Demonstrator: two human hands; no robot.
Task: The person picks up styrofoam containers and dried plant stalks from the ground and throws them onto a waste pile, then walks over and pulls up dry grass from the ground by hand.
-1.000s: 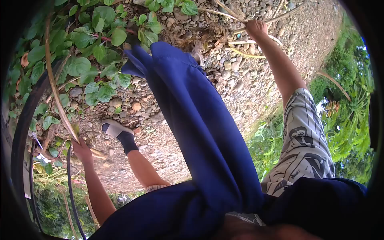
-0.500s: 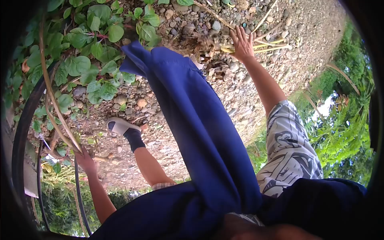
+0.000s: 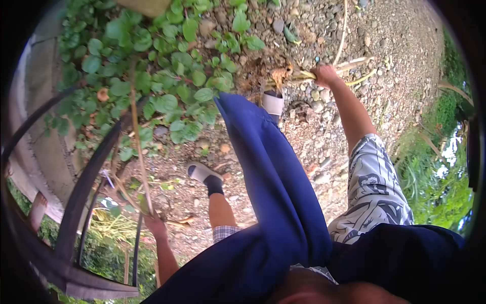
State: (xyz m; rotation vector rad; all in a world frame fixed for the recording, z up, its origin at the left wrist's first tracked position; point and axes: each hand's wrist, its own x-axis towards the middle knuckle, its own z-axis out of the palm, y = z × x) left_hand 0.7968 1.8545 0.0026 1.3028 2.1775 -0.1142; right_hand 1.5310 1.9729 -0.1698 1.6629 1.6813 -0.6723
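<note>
Long dry brown stems (image 3: 139, 147) rise from my left hand (image 3: 156, 226), whose fingers are closed round their lower end at the lower left. At the upper right, my right hand (image 3: 325, 76) is closed on pale yellowish stalks (image 3: 357, 63) lying over the gravel. Brown withered leaves (image 3: 281, 76) are just left of that hand. Dark blue cloth (image 3: 273, 167) hangs between my two arms and hides part of the ground.
Green leafy plants (image 3: 167, 104) cover the upper left ground. Dark curved bars (image 3: 93, 172) stand at the left, beside a concrete edge (image 3: 48, 86). My feet, in light sandals (image 3: 201, 172) and dark socks, rest on stony soil (image 3: 405, 66). Greenery (image 3: 430, 182) grows at the right.
My right hand had spread open over the stalks half a second ago and is now closed on them. My left hand keeps hold of the stems. The view has shifted, showing more bars and concrete.
</note>
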